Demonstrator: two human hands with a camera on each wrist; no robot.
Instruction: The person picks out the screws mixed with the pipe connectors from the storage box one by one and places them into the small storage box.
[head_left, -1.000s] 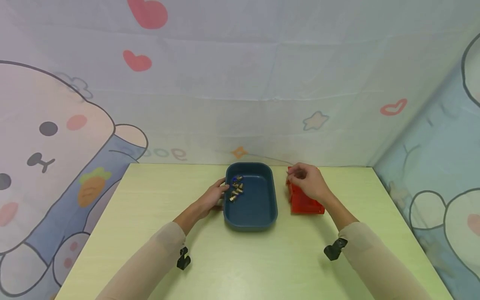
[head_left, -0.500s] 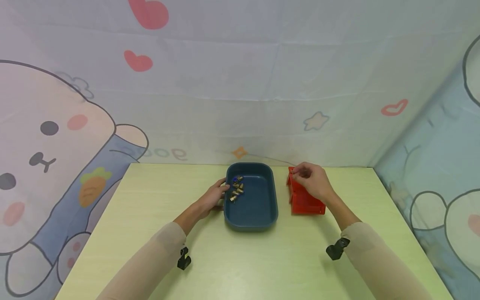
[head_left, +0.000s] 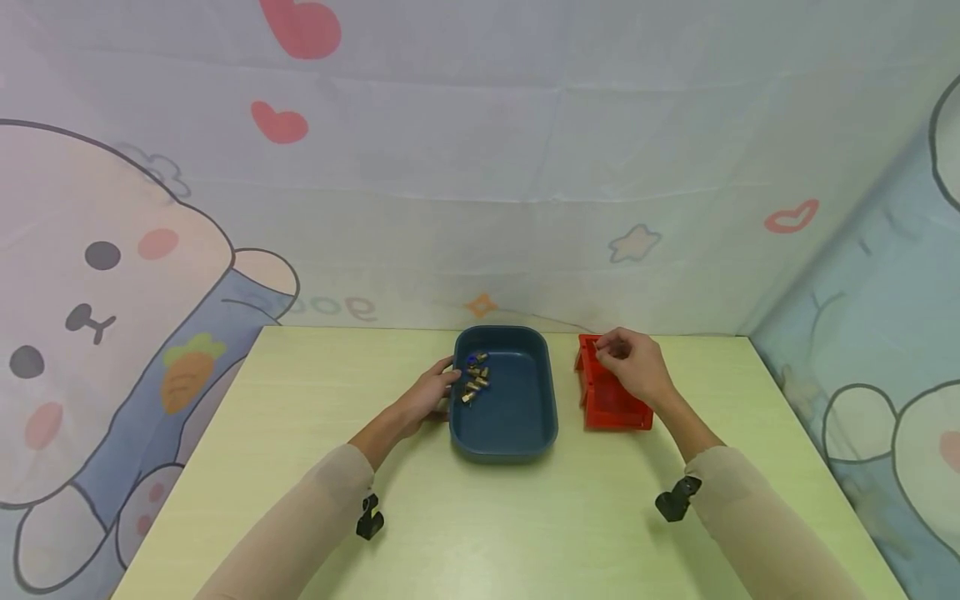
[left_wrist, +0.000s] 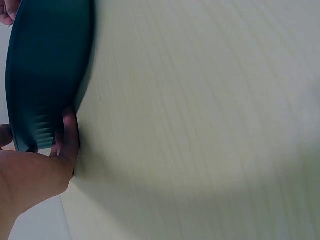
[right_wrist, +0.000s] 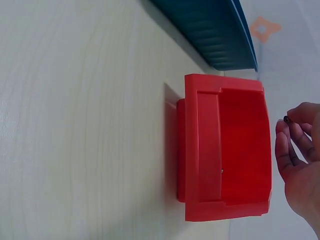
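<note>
My left hand point(head_left: 427, 395) grips the left side of a dark blue plastic tray point(head_left: 517, 425), thumb over the rim and fingers along the outer wall; the left wrist view shows these fingers point(left_wrist: 70, 132) against its side. Inside the tray, several small brass fittings point(head_left: 477, 383), some with blue parts, lie along the left side. Over a red plastic bin point(head_left: 617, 410) hovers my right hand point(head_left: 633, 362). Between its thumb and fingertips it pinches a small dark piece point(right_wrist: 286, 119), too small to identify. The right wrist view shows a tiny light speck inside the bin.
Tray and bin stand side by side near the back edge of a pale wooden table point(head_left: 495, 533), with a narrow gap between them. A printed cloth point(head_left: 450, 167) hangs right behind the table, and another covers the right side.
My right hand has shifted a little to the right above the red bin, uncovering more of its left part. The left hand and the tray stay in place.
</note>
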